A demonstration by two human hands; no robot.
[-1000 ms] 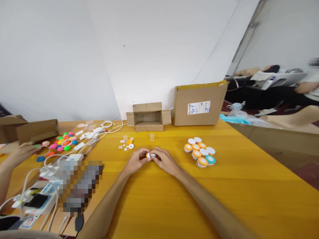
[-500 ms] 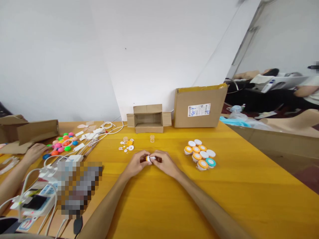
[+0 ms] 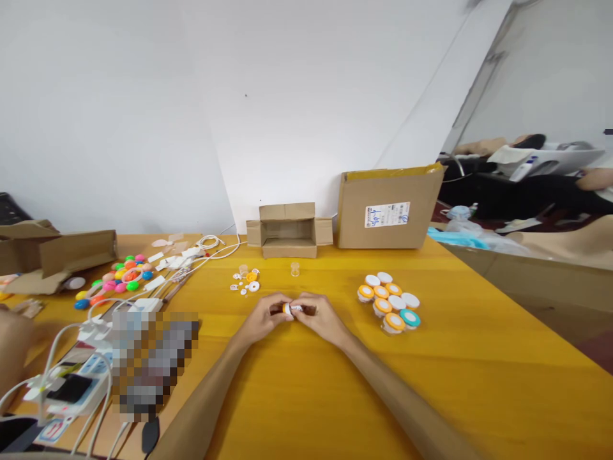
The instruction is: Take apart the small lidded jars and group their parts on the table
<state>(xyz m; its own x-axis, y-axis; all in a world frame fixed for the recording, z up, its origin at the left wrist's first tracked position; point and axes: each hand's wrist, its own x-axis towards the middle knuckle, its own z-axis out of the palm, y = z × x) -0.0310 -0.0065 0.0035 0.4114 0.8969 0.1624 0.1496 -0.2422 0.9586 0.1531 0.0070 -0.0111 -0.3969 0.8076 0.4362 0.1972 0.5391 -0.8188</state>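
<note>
Close together over the middle of the table, both my hands work on one small item. My left hand (image 3: 265,318) is closed on an orange-and-white round cap (image 3: 287,309). A white piece with dark spots (image 3: 297,308) sits against the cap, pinched by my right hand (image 3: 322,316); fingers partly cover both. Beyond my left hand lie loose parts: an orange ring (image 3: 251,277), a white ring (image 3: 254,287), and small white pieces. A clear little cup (image 3: 295,269) stands farther back. To the right is a cluster of clear jars with orange, white and teal lids (image 3: 394,303).
A small open cardboard box (image 3: 290,250) and a large closed carton (image 3: 390,223) stand by the wall. At left are colourful balls (image 3: 122,276), white cables (image 3: 209,242), a power strip (image 3: 79,391) and another person's blurred arm (image 3: 14,342).
The other person's hand has drawn back from the colourful balls toward the left edge. My hands keep their hold on the cap and spotted piece. The view has shifted slightly.
</note>
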